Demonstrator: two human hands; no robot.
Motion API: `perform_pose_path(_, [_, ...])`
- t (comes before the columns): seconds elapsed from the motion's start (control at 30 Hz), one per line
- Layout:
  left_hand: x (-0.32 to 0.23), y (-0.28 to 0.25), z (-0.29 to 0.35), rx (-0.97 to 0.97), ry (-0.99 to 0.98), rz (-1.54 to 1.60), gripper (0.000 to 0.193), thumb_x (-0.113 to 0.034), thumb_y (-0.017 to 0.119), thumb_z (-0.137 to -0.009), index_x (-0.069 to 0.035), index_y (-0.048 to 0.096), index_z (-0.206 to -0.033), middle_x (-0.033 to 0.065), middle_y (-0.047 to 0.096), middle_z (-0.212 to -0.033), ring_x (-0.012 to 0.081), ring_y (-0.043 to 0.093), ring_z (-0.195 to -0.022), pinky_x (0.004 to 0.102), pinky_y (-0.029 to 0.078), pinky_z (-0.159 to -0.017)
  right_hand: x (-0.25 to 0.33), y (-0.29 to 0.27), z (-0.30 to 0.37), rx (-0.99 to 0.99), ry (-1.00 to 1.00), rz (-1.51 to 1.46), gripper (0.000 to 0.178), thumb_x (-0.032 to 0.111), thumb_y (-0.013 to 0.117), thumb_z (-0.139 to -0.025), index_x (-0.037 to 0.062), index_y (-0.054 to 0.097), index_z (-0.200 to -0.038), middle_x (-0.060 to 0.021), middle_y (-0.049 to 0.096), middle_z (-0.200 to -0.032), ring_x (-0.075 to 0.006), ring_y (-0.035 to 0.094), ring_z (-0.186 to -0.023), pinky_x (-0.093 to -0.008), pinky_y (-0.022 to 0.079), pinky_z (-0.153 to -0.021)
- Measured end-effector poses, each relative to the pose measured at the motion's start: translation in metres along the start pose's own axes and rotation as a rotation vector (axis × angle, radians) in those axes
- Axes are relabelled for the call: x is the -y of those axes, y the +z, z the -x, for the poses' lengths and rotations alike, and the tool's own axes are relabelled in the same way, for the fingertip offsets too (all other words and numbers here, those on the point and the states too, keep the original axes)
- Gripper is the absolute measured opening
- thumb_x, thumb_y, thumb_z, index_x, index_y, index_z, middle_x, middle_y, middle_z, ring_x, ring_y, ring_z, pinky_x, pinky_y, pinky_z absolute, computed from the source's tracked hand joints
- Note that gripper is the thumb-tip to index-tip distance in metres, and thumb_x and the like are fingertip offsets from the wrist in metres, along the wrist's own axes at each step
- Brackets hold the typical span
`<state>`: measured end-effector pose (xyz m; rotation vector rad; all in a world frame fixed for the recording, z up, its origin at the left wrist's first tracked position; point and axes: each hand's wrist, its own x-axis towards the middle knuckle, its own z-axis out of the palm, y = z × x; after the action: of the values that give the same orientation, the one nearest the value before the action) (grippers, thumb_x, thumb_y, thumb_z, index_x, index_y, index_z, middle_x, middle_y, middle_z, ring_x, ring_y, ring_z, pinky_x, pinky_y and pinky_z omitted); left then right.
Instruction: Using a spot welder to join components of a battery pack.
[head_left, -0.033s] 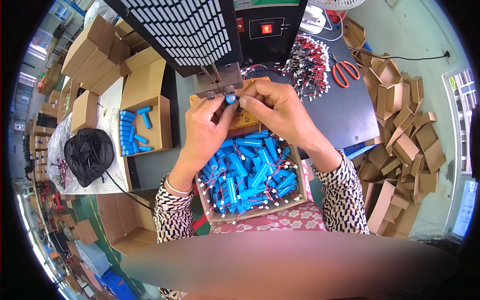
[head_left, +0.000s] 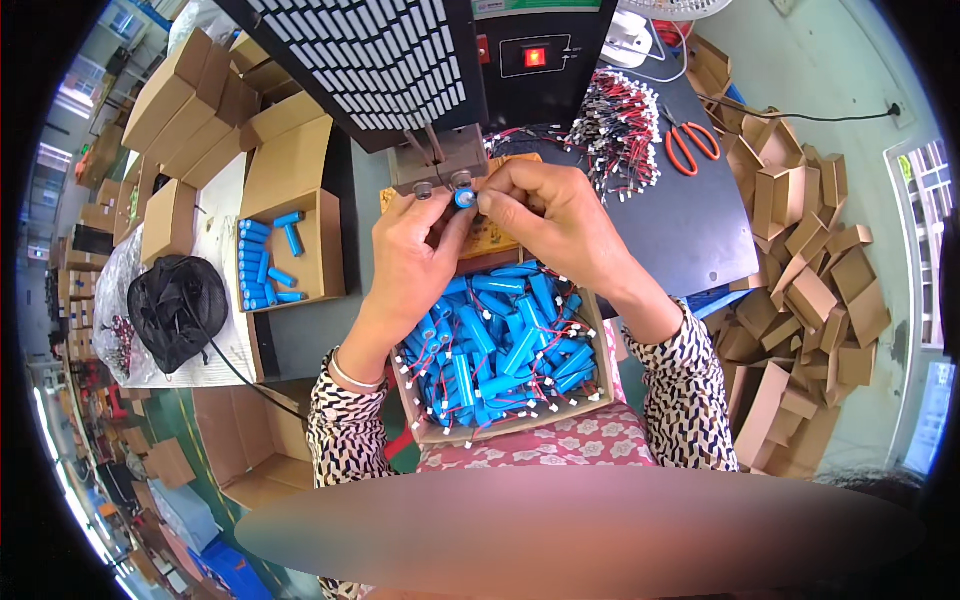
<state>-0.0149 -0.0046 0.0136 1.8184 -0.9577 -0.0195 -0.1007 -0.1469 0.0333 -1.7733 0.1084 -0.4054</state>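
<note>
A blue cylindrical battery cell (head_left: pixel 464 200) is pinched between the thumb and fingers of my left hand (head_left: pixel 412 240), its round end facing up toward me. It sits right below the metal electrode head (head_left: pixel 436 160) of a black machine; whether it touches the electrodes I cannot tell. My right hand (head_left: pixel 555 215) closes thumb and fingertips together at the cell's right side, and what lies between them is too small to make out. Just below both hands stands a cardboard box (head_left: pixel 420 437) full of blue cells (head_left: pixel 500 350) with red and black leads and white connectors.
At left, an open carton (head_left: pixel 325 245) holds several loose blue cells, near a black cloth bag (head_left: pixel 178 312). A heap of red and black leads (head_left: pixel 620 130) and orange-handled pliers (head_left: pixel 690 148) lie at the right. Cardboard trays (head_left: pixel 800 270) pile up beyond; the machine's red switch (head_left: pixel 535 57) glows.
</note>
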Motion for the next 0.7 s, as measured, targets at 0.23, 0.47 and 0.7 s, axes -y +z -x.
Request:
perform_pose_path(0.23, [0.004,-0.003,0.002,-0.047,0.080,-0.023,0.019,0.002,0.068,-0.076,-0.001,0.065,-0.095,0.0134,0.063,-0.082,0.0284,0.061,-0.069,0.0331,0.047,-0.061,0.001,0.008,-0.012,-0.023,0.053,0.057,0.018,0.009,0.061,-0.082,-0.0071,0.057,-0.075,-0.0097,0.055,-0.057,-0.0083,0.046,-0.054,-0.0300,0.040,-0.050])
perform_pose_path(0.47, [0.009,-0.001,0.002,-0.039,0.071,-0.023,0.023,0.003,0.067,-0.076,-0.003,0.065,-0.099,0.0141,0.063,-0.086,0.0293,0.062,-0.071,0.0333,0.048,-0.062,-0.008,0.011,-0.015,-0.051,0.021,0.008,0.019,0.011,0.059,-0.081,-0.0065,0.057,-0.074,-0.0084,0.050,-0.055,-0.0062,0.043,-0.056,-0.0289,0.038,-0.049])
perform_pose_path(0.7, [0.001,-0.001,0.000,-0.040,0.100,-0.066,0.018,0.001,0.066,-0.079,-0.003,0.066,-0.096,0.0144,0.063,-0.081,0.0303,0.057,-0.070,0.0349,0.045,-0.061,0.012,-0.005,-0.009,0.036,0.061,0.116,0.016,0.010,0.060,-0.085,-0.0050,0.059,-0.089,-0.0039,0.054,-0.064,-0.0047,0.045,-0.060,-0.0252,0.038,-0.051])
